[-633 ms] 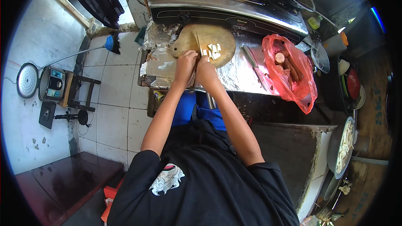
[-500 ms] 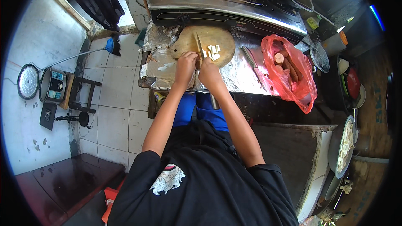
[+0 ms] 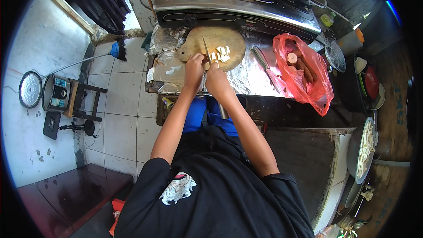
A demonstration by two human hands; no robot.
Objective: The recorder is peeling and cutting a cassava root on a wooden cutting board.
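On a round wooden cutting board (image 3: pixel 191 42) lie several small white chunks of cassava (image 3: pixel 224 53), just right of a long knife blade (image 3: pixel 205 46). My right hand (image 3: pixel 216 78) is closed around the knife, whose handle end shows below my wrist. Close beside it, my left hand (image 3: pixel 194 66) is closed at the board's near edge, its fingertips against a pale cassava piece left of the blade. That piece is mostly hidden by my fingers. Brown cassava roots (image 3: pixel 304 71), one with a pale cut end, lie in a red plastic bag (image 3: pixel 321 89) to the right.
A second knife (image 3: pixel 261 58) rests on the foil-covered counter (image 3: pixel 246 77) between board and bag. The gas stove (image 3: pixel 238 6) stands behind the board. At far right are a wire strainer (image 3: pixel 335 57) and a grey basin (image 3: pixel 351 164) of pale cut strips.
The knife has tilted and shifted slightly left over the board, with both hands moving a little along with it. The white chunks lie slightly more spread out.
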